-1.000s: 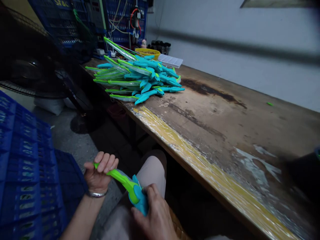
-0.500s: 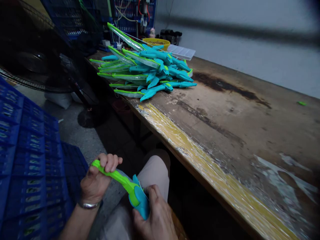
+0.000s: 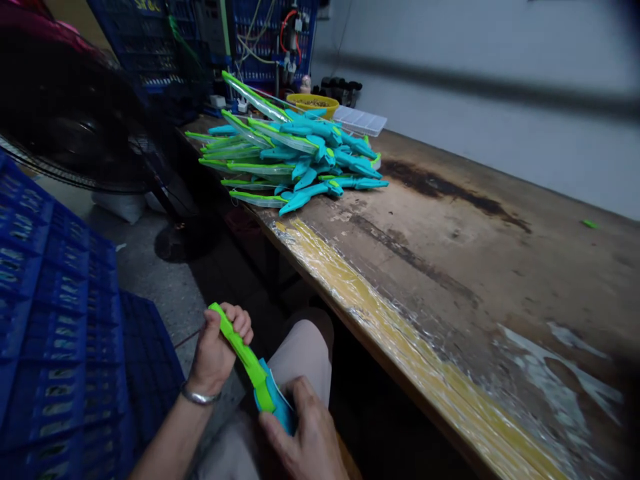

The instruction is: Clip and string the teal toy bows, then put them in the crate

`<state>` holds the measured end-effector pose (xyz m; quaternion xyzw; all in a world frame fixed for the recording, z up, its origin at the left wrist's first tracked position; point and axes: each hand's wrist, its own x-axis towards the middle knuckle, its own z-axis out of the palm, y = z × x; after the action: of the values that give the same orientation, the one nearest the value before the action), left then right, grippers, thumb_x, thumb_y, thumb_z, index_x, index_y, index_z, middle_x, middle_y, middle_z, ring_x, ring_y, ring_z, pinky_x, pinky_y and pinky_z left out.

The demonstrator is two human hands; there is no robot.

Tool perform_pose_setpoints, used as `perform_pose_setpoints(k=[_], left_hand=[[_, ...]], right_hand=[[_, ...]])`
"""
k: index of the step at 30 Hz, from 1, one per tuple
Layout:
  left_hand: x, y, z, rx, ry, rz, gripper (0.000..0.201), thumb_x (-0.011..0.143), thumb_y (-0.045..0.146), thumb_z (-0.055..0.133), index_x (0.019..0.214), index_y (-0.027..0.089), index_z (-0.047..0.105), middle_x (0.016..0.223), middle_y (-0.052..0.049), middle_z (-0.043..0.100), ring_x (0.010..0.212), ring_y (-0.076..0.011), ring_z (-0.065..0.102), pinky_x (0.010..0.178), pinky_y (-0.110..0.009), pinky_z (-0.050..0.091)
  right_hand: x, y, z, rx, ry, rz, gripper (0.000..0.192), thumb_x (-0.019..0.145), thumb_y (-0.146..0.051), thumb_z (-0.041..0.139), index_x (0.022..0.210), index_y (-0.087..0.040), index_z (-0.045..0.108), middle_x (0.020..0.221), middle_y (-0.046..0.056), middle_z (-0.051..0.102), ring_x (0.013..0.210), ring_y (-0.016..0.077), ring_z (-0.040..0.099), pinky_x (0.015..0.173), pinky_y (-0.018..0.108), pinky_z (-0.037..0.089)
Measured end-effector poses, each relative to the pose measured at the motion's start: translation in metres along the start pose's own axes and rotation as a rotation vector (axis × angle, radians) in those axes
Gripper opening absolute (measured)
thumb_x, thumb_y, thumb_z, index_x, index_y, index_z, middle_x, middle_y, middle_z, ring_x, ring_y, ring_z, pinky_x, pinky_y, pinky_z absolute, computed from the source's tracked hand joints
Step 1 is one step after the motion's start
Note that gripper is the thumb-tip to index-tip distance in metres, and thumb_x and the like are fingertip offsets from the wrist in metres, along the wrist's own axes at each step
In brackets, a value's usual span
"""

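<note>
A bright green and turquoise plastic hinged piece (image 3: 249,360) is held between my two hands above my lap. My left hand (image 3: 219,352), with a metal bracelet at the wrist, has its fingers wrapped round the green end. The turquoise end sits in my right hand (image 3: 311,433), with the thumb on the near side and the fingers on the far side. A thin pale line shows along the turquoise part. On the far end of the table (image 3: 450,260) lies a pile of similar green and turquoise pieces (image 3: 300,143), several with clear sections.
A yellow bowl (image 3: 320,107) of small parts and a white compartment tray (image 3: 361,121) stand behind the pile. Blue crates (image 3: 55,320) rise on my left, below a dark fan (image 3: 75,133). Yellow tape (image 3: 370,300) covers the table's near edge. A small green bit (image 3: 590,224) lies far right.
My left hand has moved right, toward my right hand, and the green part now points more steeply up. The turquoise part is folded closer in line with it. The view has tilted slightly upward.
</note>
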<state>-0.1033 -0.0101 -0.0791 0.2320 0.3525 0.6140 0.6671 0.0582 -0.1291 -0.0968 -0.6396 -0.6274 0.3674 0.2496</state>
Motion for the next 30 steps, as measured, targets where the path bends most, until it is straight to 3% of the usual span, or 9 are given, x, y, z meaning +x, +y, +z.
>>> perform_pose_setpoints(k=[5, 13, 18, 24, 30], left_hand=[[-0.009, -0.001, 0.013, 0.018, -0.088, -0.011, 0.053, 0.068, 0.067, 0.077, 0.069, 0.019, 0.055, 0.060, 0.005, 0.047, 0.054, -0.0105, 0.041, 0.053, -0.024, 0.041], [-0.028, 0.009, 0.054, 0.024, -0.321, -0.015, 0.034, 0.082, 0.052, 0.073, 0.082, 0.020, 0.064, 0.070, 0.002, 0.052, 0.062, -0.0123, 0.047, 0.059, -0.026, 0.043], [-0.060, 0.001, 0.072, 0.057, -0.422, -0.137, 0.029, 0.087, 0.052, 0.067, 0.090, 0.023, 0.067, 0.074, 0.000, 0.054, 0.066, -0.0146, 0.051, 0.066, -0.029, 0.043], [-0.084, -0.002, 0.082, 0.050, -0.510, -0.177, 0.032, 0.086, 0.055, 0.065, 0.084, 0.023, 0.068, 0.073, -0.001, 0.049, 0.069, -0.0155, 0.047, 0.068, -0.029, 0.040], [-0.087, 0.007, 0.085, -0.036, -0.570, -0.177, 0.032, 0.087, 0.051, 0.066, 0.078, 0.021, 0.065, 0.073, -0.001, 0.048, 0.068, -0.0162, 0.047, 0.067, -0.031, 0.040]], right_hand=[[-0.001, 0.002, -0.034, 0.183, 0.010, -0.130, 0.037, 0.104, -0.037, 0.040, 0.088, -0.020, 0.069, 0.079, 0.004, 0.063, 0.073, 0.0165, 0.064, 0.066, 0.023, 0.043], [-0.001, -0.032, -0.099, 0.338, -0.149, -0.142, 0.030, 0.093, -0.039, 0.053, 0.080, -0.017, 0.068, 0.079, 0.005, 0.064, 0.075, 0.0186, 0.060, 0.069, 0.026, 0.044], [-0.009, -0.064, -0.131, 0.372, 0.027, -0.214, 0.031, 0.100, -0.041, 0.048, 0.081, -0.019, 0.058, 0.075, 0.002, 0.059, 0.068, 0.0144, 0.054, 0.062, 0.023, 0.042], [-0.019, -0.088, -0.136, 0.426, 0.219, -0.352, 0.028, 0.100, -0.031, 0.050, 0.079, -0.018, 0.062, 0.075, 0.002, 0.065, 0.066, 0.0128, 0.060, 0.064, 0.021, 0.046], [-0.021, -0.092, -0.125, 0.643, 0.253, -0.269, 0.032, 0.096, -0.041, 0.057, 0.075, -0.017, 0.061, 0.069, 0.001, 0.062, 0.061, 0.0134, 0.059, 0.060, 0.023, 0.047]])
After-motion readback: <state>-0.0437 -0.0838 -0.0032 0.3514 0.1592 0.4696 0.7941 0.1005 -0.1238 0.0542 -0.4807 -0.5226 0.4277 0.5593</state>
